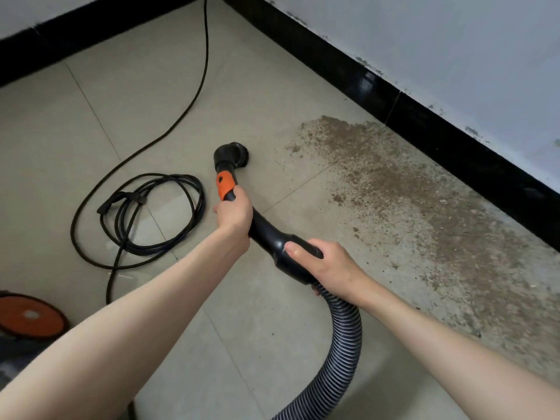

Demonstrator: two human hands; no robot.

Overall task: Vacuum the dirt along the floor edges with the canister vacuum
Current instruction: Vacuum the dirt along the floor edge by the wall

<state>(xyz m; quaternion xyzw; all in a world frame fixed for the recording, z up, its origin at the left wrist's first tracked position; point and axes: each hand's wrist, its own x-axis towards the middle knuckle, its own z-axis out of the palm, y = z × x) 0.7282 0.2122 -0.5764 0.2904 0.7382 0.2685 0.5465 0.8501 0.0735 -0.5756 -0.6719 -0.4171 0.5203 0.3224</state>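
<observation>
The dirt point(418, 201) lay as a long brown band on the floor point(75, 140), hugging the black skirting point(454, 140) of the right-hand wall; its long axis ran from about eleven o'clock near the room corner down to about four o'clock at the frame's edge. The brush nozzle point(231, 153) stood on clean tile at about nine o'clock from the band's upper end, near it but not touching, its bristles turned toward three o'clock, so the coming move looked like a sweep to three o'clock into the dirt and then along the wall. The rigid handle tube point(266, 231) slanted from the nozzle back toward five o'clock, roughly parallel to the band. The left hand point(235, 216) was the nearer to the nozzle, its grip closed round the tube just below the orange collar point(225, 184), forearm reaching in from seven o'clock. The right hand point(327, 265) lay nearer the dirt's side, its grip wrapped round the thick cuff where the ribbed hose point(339, 353) joined, thumb lying along the top, wrist bent slightly. The hose curved down toward six o'clock out of view. Well apart at nine o'clock lay the coiled power cord point(145, 213), one strand running to twelve o'clock; the orange-topped canister point(28, 316) sat at eight o'clock, partly cut off by the frame.
</observation>
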